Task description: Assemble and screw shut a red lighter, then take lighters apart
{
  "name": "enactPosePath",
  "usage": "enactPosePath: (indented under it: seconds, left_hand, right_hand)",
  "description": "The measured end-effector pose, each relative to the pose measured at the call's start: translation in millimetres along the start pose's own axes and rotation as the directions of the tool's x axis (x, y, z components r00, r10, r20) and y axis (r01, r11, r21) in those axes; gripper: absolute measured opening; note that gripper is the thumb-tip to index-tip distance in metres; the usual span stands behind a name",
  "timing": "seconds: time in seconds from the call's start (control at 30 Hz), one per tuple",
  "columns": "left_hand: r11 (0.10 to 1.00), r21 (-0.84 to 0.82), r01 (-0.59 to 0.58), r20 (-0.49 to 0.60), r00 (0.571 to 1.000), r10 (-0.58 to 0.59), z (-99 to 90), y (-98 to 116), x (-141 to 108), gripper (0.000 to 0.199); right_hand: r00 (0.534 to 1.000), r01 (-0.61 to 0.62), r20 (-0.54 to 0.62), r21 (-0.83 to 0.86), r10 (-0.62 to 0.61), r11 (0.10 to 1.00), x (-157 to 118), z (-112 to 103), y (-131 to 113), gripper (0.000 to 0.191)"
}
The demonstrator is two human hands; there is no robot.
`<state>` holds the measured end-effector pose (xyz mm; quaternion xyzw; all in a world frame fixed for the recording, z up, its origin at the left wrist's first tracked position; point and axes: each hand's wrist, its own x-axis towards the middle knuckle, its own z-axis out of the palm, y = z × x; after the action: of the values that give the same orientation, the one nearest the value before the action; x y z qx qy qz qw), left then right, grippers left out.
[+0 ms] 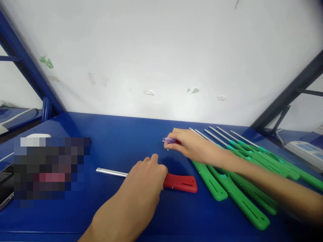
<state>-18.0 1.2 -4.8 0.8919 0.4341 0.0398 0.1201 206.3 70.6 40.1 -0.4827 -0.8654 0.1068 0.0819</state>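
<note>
On the blue table lies a red-handled tool with a metal rod pointing left. My left hand is closed over its middle, hiding the part between rod and handle. Farther back and to the right, my right hand pinches a small screwdriver with a clear purple handle, raised above the table. Several green-handled tools with metal rods lie side by side to the right, partly under my right forearm.
A blurred-out patch covers things at the left. A white device sits at the far right. Behind the blue table rises a white wall, with blue metal frame bars on both sides.
</note>
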Motion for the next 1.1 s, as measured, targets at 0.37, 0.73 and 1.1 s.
enactPosePath:
  seconds: [0.37,0.73,1.1]
  left_hand:
    - [0.999,0.026,0.030,0.008,1.000,-0.030,-4.6,3.6,-5.5,0.047]
    - [0.968,0.252,-0.014,-0.074,0.997,0.034,-15.9,10.5,2.5,0.036]
    - [0.865,0.459,-0.202,-0.382,0.834,0.398,23.9,-9.5,-21.3,0.029]
  right_hand:
    - [0.992,-0.080,0.098,-0.024,0.082,0.997,24.8,4.1,-11.1,0.039]
    - [0.975,-0.131,0.206,0.235,0.082,0.963,-60.5,-16.4,-16.6,0.043]
    - [0.888,-0.456,0.378,0.638,0.263,0.620,-136.7,8.0,7.0,0.054]
